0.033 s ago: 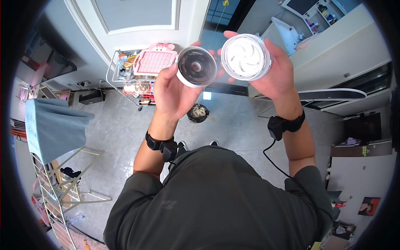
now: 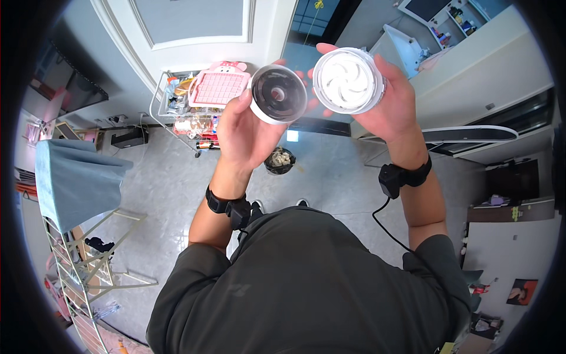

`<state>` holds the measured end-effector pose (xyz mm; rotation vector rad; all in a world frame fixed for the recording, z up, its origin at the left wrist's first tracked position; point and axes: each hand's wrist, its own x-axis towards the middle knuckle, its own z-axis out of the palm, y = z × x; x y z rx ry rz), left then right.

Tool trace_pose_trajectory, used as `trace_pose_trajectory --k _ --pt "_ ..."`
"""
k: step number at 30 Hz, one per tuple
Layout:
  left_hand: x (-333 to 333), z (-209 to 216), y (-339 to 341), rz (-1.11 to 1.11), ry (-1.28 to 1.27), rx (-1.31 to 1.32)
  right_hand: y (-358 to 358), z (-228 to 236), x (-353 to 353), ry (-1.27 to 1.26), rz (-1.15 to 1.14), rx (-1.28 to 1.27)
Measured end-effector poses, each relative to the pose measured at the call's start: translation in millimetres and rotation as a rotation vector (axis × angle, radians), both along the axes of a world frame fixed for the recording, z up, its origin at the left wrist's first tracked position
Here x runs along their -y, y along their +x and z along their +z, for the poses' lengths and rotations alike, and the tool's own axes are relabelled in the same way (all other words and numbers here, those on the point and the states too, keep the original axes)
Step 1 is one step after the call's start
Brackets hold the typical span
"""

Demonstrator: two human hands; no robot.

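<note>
My left hand (image 2: 252, 133) holds up a round lid-like piece (image 2: 289, 84), its thumb and fingers around the edge. It has a white rim, a dark see-through face and a small pale ring in the centre. Close beside it, a clear-walled round jar (image 2: 348, 81) rests in the grip of my right hand (image 2: 395, 103). White cream-like stuff with a swirl pattern of curved ridges shows at the jar's top. The two pieces are held apart at about the same height, both facing me. My fingertips behind them are partly hidden.
Beyond my left hand, a wire cart (image 2: 171, 112) carries a pink basket (image 2: 218, 88) and several packages. A black-lined bin (image 2: 279, 160) stands on the floor below. To the left is a drying rack (image 2: 94, 259) with a blue cloth (image 2: 82, 177). A black cable (image 2: 390, 227) runs from my right wristband.
</note>
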<state>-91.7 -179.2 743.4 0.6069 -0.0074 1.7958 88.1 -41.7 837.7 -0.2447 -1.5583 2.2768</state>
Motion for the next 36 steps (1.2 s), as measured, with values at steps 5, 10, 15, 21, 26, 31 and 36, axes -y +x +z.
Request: trace_pose_trajectory --k 5,10,15,21,26,31,36 --pt "0 0 2 0.022 0.078 0.017 -4 6 -4 0.02 0.037 -0.017" --pt "0 -3 -6 -0.052 0.152 0.075 -6 10 -3 0.01 0.025 -0.034" --pt "-1 -5 -6 -0.128 0.253 0.125 -8 14 4 0.054 -0.025 -0.005" --pt "0 -8 -2 -0.047 0.255 0.066 -7 13 14 0.221 -0.13 0.033" --pt "7 0 -1 -0.074 0.211 0.132 -2 19 27 0.354 -0.143 0.013" --pt "10 1 2 -0.067 0.202 0.171 0 26 34 0.437 -0.125 0.043" --pt "10 3 2 -0.047 0.23 0.041 2 24 34 0.434 -0.149 0.039"
